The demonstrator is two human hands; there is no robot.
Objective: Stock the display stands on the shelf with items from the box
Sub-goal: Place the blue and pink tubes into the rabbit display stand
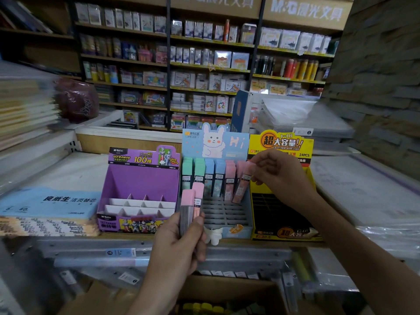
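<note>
Hands (177,244) grip slim pink-capped cases (186,197) (boxy plastic).

Left hand (179,246) is sitting low at centre, thumb side up, its forearm running down to the bottom edge; fingers and thumb are curling round two upright cases (192,208). Right hand (280,176) is hanging higher on the right, wrist bent, forearm stretching to the lower right corner; its fingertips are pinching the top of a third case (242,185).
</note>
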